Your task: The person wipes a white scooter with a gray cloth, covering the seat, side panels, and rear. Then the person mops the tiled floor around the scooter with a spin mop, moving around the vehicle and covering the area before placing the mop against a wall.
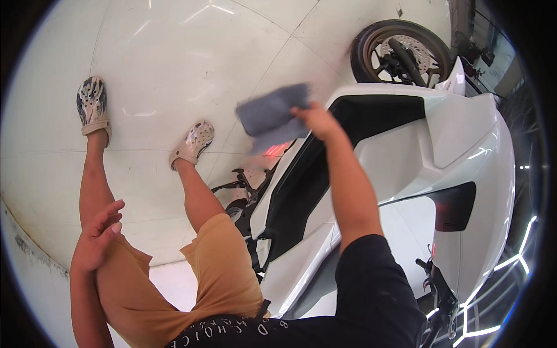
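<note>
Your right hand (316, 119) is stretched out ahead with a grey cloth (272, 116) bunched in it. Directly under and to the right of it the white motorcycle bodywork (406, 156) fills the room, with its black seat strip (301, 185) running back toward you beneath the forearm. Beyond that hand, up and right, the rear wheel (400, 52) blocks the way. To the left of it the pale tiled floor (174, 64) lies open. Your left hand (98, 235) rests empty on your thigh, hemmed in by your own legs and orange shorts (220, 272); open floor lies to its left.
</note>
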`<state>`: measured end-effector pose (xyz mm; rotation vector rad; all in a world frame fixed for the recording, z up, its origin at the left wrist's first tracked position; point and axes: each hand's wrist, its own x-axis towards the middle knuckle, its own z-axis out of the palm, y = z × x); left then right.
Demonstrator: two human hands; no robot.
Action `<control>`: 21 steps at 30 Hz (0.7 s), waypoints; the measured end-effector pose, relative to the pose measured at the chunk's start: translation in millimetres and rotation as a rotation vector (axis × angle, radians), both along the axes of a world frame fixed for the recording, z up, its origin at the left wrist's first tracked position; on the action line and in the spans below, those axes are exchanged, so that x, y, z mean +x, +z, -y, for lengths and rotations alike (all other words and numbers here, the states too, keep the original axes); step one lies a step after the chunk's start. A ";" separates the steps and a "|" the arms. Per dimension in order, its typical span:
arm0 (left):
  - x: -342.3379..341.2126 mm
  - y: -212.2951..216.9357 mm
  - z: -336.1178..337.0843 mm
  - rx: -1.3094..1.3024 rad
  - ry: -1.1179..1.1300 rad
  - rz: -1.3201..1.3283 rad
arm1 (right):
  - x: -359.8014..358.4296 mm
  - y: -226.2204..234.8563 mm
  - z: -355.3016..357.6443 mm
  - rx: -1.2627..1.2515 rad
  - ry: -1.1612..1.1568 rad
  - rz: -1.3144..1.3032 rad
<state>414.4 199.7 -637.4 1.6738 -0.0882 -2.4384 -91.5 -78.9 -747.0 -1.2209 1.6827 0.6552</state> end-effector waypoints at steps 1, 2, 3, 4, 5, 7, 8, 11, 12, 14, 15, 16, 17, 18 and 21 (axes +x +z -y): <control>-0.2 -0.7 -0.9 0.005 -0.017 -0.003 | -3.3 20.2 37.3 -0.013 0.209 -0.079; -0.1 -1.4 -1.8 0.007 -0.033 -0.003 | -4.3 48.3 72.7 -0.150 0.654 -0.163; 0.8 -2.1 -2.7 0.005 -0.052 -0.006 | -1.7 81.1 107.5 -0.319 0.768 -0.432; 2.2 -2.5 -3.6 0.005 -0.038 -0.003 | 5.4 113.4 139.9 -0.518 0.661 -0.747; 3.5 -3.1 -4.4 0.003 -0.029 -0.006 | 12.6 153.2 169.6 -0.775 0.374 -0.614; 4.8 -4.4 -6.1 0.001 -0.012 -0.020 | 31.0 228.3 219.8 -1.097 0.725 -0.052; 4.8 -5.1 -6.7 -0.003 -0.006 -0.028 | 42.5 261.8 244.6 -1.072 1.335 -0.339; 4.4 -7.4 -6.7 -0.005 -0.029 -0.051 | 47.9 247.9 276.8 -0.526 1.333 -0.969; 4.4 -7.8 -6.0 -0.009 -0.038 -0.052 | 45.7 226.0 280.4 -0.219 1.043 -1.053; 5.0 -7.6 -4.3 0.006 -0.033 -0.048 | 26.5 183.2 265.8 0.020 1.124 -1.114; 5.8 -7.1 -3.2 0.017 -0.037 -0.042 | 18.2 155.9 256.7 -0.003 1.118 -1.029; 6.5 -6.2 -2.1 0.015 -0.035 -0.034 | 9.3 129.8 241.9 -0.048 1.139 -1.014; 7.5 -5.4 -0.6 0.016 -0.047 -0.030 | 2.0 103.7 226.0 0.048 1.217 -0.959; 8.2 -4.5 0.6 0.004 -0.052 -0.025 | -4.2 74.0 203.7 0.079 1.319 -0.905; 8.2 -3.5 2.8 0.014 -0.028 -0.017 | -18.0 -2.3 137.6 0.222 1.424 -0.792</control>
